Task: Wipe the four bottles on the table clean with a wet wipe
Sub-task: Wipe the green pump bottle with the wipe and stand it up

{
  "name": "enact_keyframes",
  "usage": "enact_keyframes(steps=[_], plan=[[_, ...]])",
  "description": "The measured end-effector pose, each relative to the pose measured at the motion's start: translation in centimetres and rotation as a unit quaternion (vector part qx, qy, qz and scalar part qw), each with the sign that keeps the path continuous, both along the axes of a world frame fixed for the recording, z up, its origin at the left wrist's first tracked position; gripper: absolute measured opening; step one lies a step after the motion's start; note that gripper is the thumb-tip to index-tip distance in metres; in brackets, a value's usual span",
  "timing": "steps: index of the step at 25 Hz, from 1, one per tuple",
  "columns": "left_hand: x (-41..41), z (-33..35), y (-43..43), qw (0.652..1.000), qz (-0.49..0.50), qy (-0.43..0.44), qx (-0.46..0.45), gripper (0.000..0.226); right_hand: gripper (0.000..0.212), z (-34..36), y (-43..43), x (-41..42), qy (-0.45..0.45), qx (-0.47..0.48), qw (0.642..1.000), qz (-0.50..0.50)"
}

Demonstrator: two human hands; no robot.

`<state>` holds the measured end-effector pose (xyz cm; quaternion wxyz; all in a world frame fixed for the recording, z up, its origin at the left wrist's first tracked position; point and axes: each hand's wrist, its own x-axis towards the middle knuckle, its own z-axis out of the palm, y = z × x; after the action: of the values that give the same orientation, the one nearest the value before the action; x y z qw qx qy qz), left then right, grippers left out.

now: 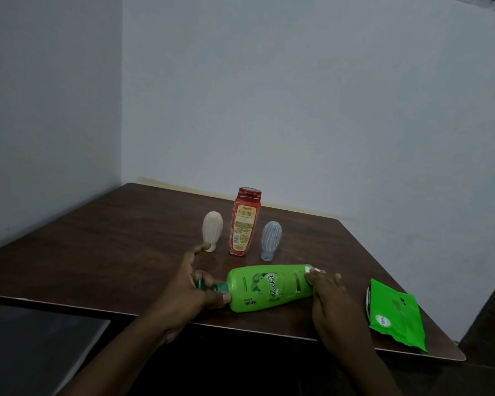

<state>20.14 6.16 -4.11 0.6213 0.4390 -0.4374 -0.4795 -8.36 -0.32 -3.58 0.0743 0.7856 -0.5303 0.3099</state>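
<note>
Right now the green bottle (270, 287) lies on its side near the front edge of the brown worktop (112, 238), with its cap end pointing left and its flat bottom pointing right. The left hand (193, 284) is curled round the neck and cap end, with the thumb pressed on the green side and one finger sticking out toward the back. The right hand (325, 292) is pressed against the bottom end of the bottle, fingers close together, and a small bit of white wet wipe (309, 270) peeks out under the fingertips there. Behind the green bottle three more bottles stand in a row. The red bottle (245, 222) is in the middle, tall and upright. The cream bottle (212, 234) stands on its cap just to the left of it, near the left hand's pointing finger. The blue-grey bottle (270, 240) stands on its cap just to the right. Off to the right, near the worktop's front corner, lies a green pack of wipes (396, 315), apart from the hands.
</note>
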Motion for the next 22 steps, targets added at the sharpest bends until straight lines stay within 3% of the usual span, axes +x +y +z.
enact_keyframes(steps=[5,11,18,22], plan=[[-0.2,0.1,0.4,1.000,0.011,-0.017,0.003,0.107,0.036,1.7,1.0,1.0,0.012,0.020,0.999,-0.049],[-0.1,0.6,0.6,0.999,0.012,-0.034,-0.009,0.110,0.030,3.0,1.0,1.8,-0.023,0.021,0.999,-0.022],[-0.6,0.6,0.4,0.999,0.030,-0.020,-0.011,0.116,0.039,1.8,2.5,2.5,-0.030,0.030,0.998,-0.045],[-0.1,-0.1,0.0,1.000,0.024,-0.017,-0.006,0.116,0.043,0.3,4.5,5.5,-0.071,0.066,0.995,0.025]])
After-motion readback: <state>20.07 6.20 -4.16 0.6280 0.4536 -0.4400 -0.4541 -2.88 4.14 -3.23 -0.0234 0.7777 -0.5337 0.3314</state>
